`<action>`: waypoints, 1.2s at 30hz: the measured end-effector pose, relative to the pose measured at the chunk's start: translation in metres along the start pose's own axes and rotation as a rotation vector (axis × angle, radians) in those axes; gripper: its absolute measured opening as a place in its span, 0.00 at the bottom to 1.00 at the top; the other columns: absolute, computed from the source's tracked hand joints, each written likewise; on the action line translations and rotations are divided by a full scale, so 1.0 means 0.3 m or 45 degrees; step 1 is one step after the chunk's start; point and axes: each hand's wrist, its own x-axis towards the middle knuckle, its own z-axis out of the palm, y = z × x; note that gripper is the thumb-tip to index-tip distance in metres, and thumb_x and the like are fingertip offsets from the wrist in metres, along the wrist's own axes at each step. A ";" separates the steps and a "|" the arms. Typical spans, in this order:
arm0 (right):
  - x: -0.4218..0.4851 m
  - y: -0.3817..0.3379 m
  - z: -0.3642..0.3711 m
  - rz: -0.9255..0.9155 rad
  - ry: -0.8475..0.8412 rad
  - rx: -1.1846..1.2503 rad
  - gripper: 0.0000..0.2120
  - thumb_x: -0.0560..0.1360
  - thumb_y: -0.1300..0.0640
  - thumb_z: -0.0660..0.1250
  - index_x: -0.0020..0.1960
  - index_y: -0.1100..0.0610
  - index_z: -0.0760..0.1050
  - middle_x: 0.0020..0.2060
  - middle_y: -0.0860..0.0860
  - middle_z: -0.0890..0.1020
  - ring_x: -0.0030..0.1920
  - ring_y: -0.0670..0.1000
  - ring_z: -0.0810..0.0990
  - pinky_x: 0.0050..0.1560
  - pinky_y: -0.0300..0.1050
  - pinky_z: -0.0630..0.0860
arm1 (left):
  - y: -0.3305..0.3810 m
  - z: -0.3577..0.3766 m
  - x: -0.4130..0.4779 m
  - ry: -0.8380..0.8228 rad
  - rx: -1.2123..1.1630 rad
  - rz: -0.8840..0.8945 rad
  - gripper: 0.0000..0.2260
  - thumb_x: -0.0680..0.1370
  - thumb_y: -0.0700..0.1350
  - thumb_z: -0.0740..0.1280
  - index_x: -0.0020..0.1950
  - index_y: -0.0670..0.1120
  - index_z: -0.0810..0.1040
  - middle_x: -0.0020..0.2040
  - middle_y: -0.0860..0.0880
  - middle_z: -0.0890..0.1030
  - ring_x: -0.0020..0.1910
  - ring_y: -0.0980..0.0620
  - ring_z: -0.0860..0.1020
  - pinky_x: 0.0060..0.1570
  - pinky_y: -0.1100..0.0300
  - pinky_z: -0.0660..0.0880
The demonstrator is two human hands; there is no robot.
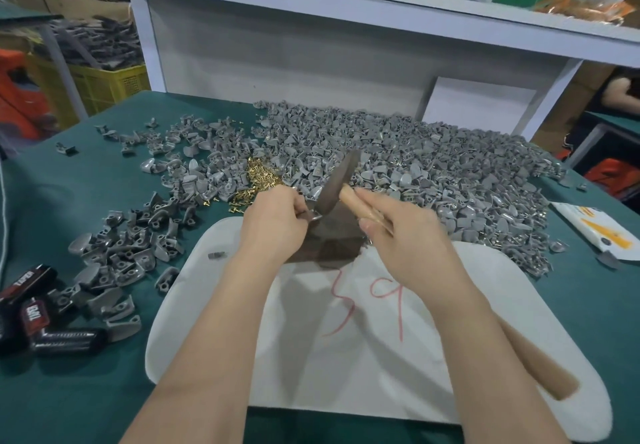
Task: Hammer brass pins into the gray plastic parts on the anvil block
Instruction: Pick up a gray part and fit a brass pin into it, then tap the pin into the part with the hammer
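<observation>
1. Your white cloth pad lies on the green bench.
2. Your right hand curls round the wooden-handled hammer.
3. Your left hand pinches a gray plastic part on the dark metal anvil block.
4. Loose brass pins lie beyond, beside the heap of gray parts.

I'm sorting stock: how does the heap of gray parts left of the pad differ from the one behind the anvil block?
The left heap is small and loose, with green cover showing between parts; the back heap is far larger and densely packed. The left heap looks darker gray, the back heap lighter. Both are gray plastic parts on the same cover.
</observation>
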 end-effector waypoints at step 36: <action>0.100 0.034 0.038 0.223 0.189 0.161 0.19 0.79 0.53 0.61 0.69 0.47 0.69 0.58 0.51 0.81 0.53 0.55 0.79 0.53 0.45 0.72 | 0.006 0.006 0.006 -0.005 0.026 -0.006 0.03 0.76 0.43 0.68 0.44 0.47 0.82 0.46 0.46 0.83 0.49 0.44 0.79 0.53 0.50 0.76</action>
